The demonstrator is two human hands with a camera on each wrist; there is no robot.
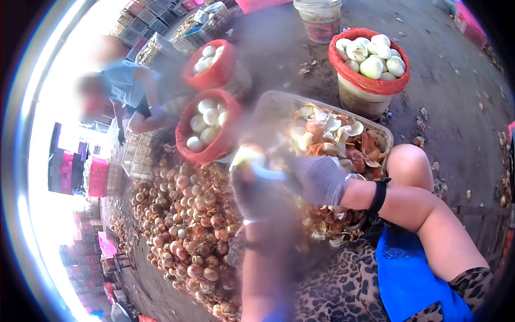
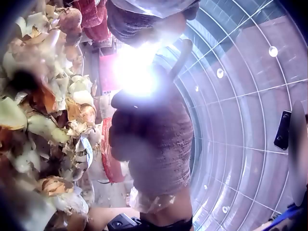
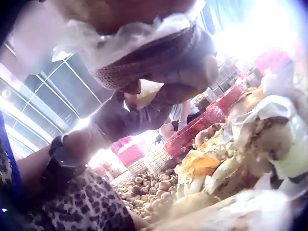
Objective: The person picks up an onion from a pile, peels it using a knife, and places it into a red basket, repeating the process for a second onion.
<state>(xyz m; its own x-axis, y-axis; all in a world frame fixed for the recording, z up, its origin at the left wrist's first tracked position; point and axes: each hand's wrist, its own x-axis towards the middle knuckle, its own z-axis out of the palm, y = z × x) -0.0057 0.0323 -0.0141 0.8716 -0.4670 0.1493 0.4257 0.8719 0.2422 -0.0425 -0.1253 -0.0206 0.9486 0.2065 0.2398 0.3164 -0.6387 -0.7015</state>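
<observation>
In the head view, the gloved left hand (image 1: 252, 193) grips a pale onion (image 1: 250, 154), blurred by glare. The gloved right hand (image 1: 322, 178) meets it from the right, its fingertips blurred near the onion. In the right wrist view, the onion (image 3: 148, 95) shows between the left hand (image 3: 130, 115) and the right hand (image 3: 161, 65) above it. Strong glare covers the gap between the left hand (image 2: 147, 26) and the right hand (image 2: 156, 144) in the left wrist view. Whether the right fingers hold anything is hidden. Below the hands lies a tub (image 1: 390, 140) of onion skins (image 1: 335, 129).
Unpeeled onions (image 1: 188, 231) lie heaped on the ground at the left. Red-lined buckets of peeled onions (image 1: 185, 129) (image 1: 370, 86) stand beyond the tub. Another person (image 1: 126, 83) sits at the upper left near crates (image 1: 144, 153). A white bucket (image 1: 317, 21) stands at the top.
</observation>
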